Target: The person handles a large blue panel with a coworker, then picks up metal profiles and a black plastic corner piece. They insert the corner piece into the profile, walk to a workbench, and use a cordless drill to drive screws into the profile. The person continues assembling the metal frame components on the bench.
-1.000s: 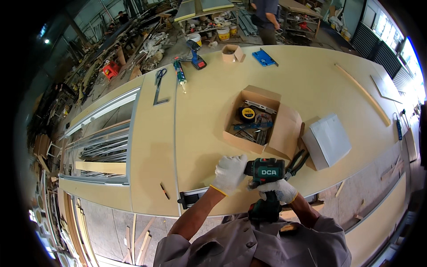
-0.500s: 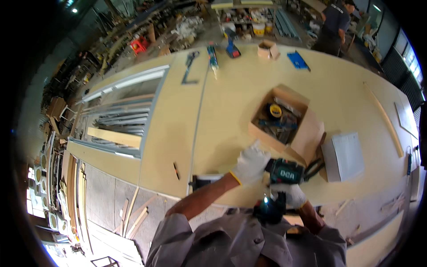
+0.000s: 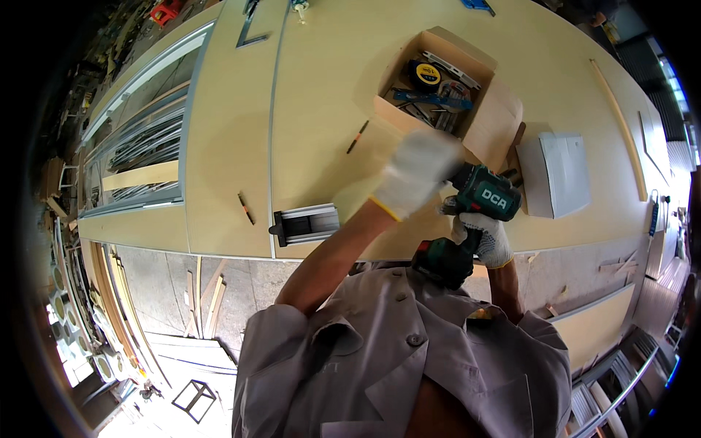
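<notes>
My right hand (image 3: pixel 485 239), in a white knit glove with a yellow cuff, is wrapped round the grip of a dark green cordless drill (image 3: pixel 491 193). The drill's chuck end faces left, and its battery hangs low against my grey shirt. My left hand (image 3: pixel 418 174), gloved the same way, is at the chuck end. Motion smears its fingers, so their grip and anything in them cannot be made out. Just beyond my hands stands an open cardboard box (image 3: pixel 409 117) holding a yellow-and-black tape measure (image 3: pixel 424 76) and several hand tools.
A pale panel tabletop (image 3: pixel 321 87) carries two pens (image 3: pixel 357 137) (image 3: pixel 246 209), a short aluminium profile piece (image 3: pixel 310 223), a white box (image 3: pixel 556 175), a wooden strip (image 3: pixel 619 128) and a metal square (image 3: pixel 252 38). A framed opening (image 3: pixel 146 131) is at left. Wood offcuts (image 3: pixel 212 296) lie below the near edge.
The view has tilted down toward my body, so the table's far side has left the picture. My left hand is still by the chuck, now more blurred; my right hand keeps the drill.
</notes>
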{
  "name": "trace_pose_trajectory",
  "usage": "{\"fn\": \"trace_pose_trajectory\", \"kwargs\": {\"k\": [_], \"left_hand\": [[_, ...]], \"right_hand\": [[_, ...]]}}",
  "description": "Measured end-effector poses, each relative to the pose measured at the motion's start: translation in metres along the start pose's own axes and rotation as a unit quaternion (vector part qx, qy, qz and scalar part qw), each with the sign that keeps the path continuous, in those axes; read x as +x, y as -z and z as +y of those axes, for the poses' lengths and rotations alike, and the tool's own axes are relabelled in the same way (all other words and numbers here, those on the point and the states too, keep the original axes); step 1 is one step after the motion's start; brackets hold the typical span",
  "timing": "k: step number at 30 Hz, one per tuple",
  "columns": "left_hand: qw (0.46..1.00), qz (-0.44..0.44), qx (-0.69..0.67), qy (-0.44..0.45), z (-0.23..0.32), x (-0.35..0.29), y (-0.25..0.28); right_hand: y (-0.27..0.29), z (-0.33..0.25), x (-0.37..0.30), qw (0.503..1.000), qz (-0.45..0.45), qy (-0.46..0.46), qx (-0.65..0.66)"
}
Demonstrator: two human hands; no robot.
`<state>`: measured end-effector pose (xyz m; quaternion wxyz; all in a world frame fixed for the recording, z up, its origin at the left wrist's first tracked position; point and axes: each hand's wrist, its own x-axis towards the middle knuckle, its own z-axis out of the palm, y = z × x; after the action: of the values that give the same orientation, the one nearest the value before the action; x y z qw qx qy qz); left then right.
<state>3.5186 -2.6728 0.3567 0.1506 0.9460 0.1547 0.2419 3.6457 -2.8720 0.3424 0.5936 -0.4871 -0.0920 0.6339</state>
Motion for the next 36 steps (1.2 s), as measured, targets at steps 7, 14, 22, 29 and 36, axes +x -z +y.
{"fn": "trace_pose_trajectory", "kwargs": {"k": [7,14,22,29,36], "left_hand": [[0.939,-0.044,0.156,0.304,-0.159,-0.053,-0.045],[0.950,-0.096,0.155,0.253,-0.182,-0.061,-0.050],[0.921,-0.042,-0.033,0.385,-0.144,-0.055,-0.010],[0.580,0.021,-0.748,0.323,0.000,-0.020,0.023],[0.521,0.039,-0.798,0.300,0.043,-0.024,0.014]], "right_hand": [[0.015,-0.006,0.009,0.993,-0.043,0.004,0.110],[0.021,-0.002,0.010,0.986,-0.079,-0.022,0.143],[0.023,0.003,0.013,0.967,-0.160,-0.017,0.195],[0.013,0.006,0.020,0.956,-0.208,-0.022,0.206],[-0.002,0.008,0.020,0.956,-0.227,-0.032,0.184]]}}
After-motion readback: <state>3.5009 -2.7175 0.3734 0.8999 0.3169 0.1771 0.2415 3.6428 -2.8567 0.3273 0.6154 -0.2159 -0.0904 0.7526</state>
